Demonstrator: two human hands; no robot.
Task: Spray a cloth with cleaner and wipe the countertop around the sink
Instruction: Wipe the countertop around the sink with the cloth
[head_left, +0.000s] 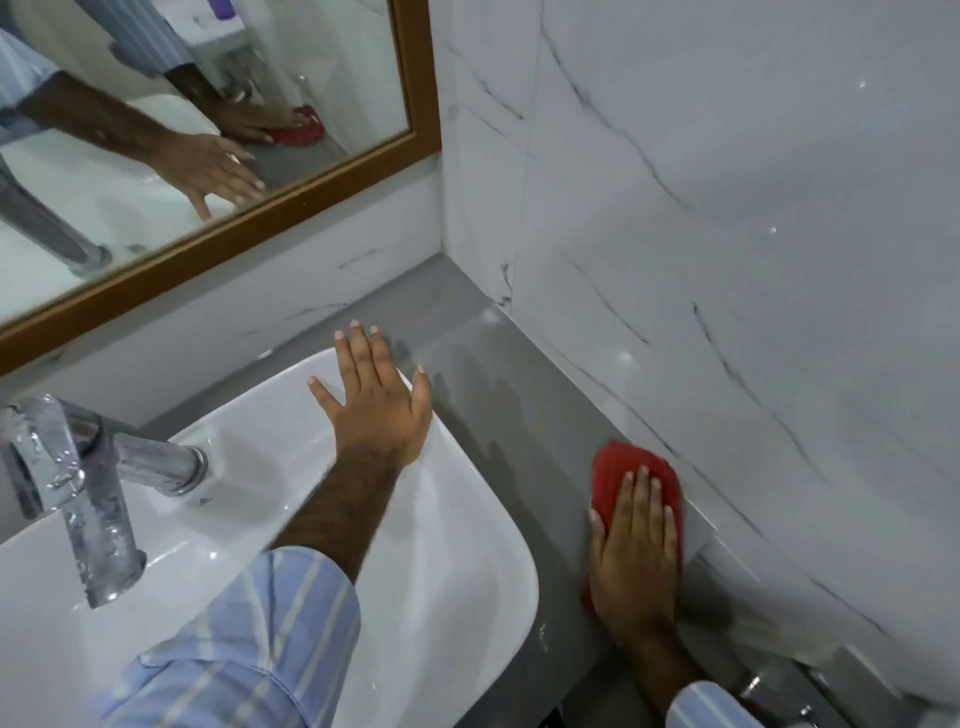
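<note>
A: Where's the cloth (626, 467)?
B: Under my right hand (635, 553), palm flat pressing it on the countertop (498, 415) beside the wall (727, 260).
A: Left hand (376, 397)?
B: Open, spread on the sink (467, 519) rim, bracing me.

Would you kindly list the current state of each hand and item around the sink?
Left hand: open, fingers spread, flat on the sink's far right corner.
Right hand: flat, pressing the cloth down.
Red cloth: bunched under the right hand, on the countertop beside the wall.
Countertop: grey, with streaks on it.
Tap: no water running.
Sink: white; basin looks empty.
</note>
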